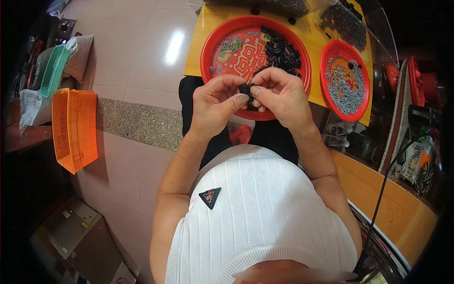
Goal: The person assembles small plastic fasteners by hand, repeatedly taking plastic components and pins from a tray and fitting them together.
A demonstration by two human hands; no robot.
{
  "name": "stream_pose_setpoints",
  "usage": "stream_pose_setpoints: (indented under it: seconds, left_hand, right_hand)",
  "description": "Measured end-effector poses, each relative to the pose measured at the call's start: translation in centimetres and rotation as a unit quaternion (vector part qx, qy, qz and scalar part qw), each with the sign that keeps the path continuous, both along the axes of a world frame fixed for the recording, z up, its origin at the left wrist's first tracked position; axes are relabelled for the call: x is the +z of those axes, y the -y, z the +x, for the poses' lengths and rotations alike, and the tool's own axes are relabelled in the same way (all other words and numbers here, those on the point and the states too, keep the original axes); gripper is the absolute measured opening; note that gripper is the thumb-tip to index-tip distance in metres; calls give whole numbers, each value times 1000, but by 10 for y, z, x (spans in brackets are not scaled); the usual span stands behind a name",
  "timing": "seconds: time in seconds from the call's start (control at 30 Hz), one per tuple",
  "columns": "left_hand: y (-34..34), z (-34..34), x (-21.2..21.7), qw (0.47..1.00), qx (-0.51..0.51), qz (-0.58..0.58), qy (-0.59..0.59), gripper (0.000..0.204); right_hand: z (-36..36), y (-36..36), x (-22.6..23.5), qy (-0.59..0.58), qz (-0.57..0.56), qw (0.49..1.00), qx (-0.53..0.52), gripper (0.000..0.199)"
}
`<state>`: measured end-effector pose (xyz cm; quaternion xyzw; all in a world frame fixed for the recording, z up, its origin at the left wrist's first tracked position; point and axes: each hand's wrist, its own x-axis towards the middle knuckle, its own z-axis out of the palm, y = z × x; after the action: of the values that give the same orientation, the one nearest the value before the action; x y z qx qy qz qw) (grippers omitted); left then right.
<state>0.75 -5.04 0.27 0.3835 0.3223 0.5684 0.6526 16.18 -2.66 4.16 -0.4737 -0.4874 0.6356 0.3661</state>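
My left hand (218, 105) and my right hand (279, 93) meet in front of my chest and pinch one small black plastic part (245, 90) between their fingertips. Both hands hover over the near rim of a large round red tray (213, 40) with a colourful printed centre. A heap of several similar black parts (281, 49) lies on the tray's right side. A smaller red tray (331, 52) to the right holds a pile of small grey metal pieces (345, 85).
Both trays rest on a yellow tabletop (196, 52). A clear sheet with more black parts (347, 21) lies at the far right. An orange basket (73, 128) and a green basket (52, 71) sit on the tiled floor at the left. A wooden bench edge (378, 189) runs at the right.
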Motion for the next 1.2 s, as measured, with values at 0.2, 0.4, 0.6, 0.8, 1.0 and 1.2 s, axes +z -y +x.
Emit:
stream_pose_setpoints:
  seconds: [0.2,0.4,0.6,0.8,1.0,1.2]
  left_hand:
    - [1,-1,0,1000,0,-10,-3,24]
    - [2,3,-2,1000,17,21,-8,23]
    - [0,-1,-1,996,1,71,-57,24]
    - [1,1,0,994,6,79,-77,23]
    - [1,0,-1,993,12,78,-91,22]
    - [0,5,4,991,18,89,-97,22]
  right_hand:
    - [8,-8,-10,-121,-47,991,40,11]
    - [12,-13,-20,-192,-78,972,110,13]
    - [17,-16,-20,-207,-114,961,144,13]
    - [17,-16,-21,-214,-125,957,151,13]
    - [16,-17,-20,-205,-135,956,163,13]
    - [14,-19,-25,-187,-124,961,161,12]
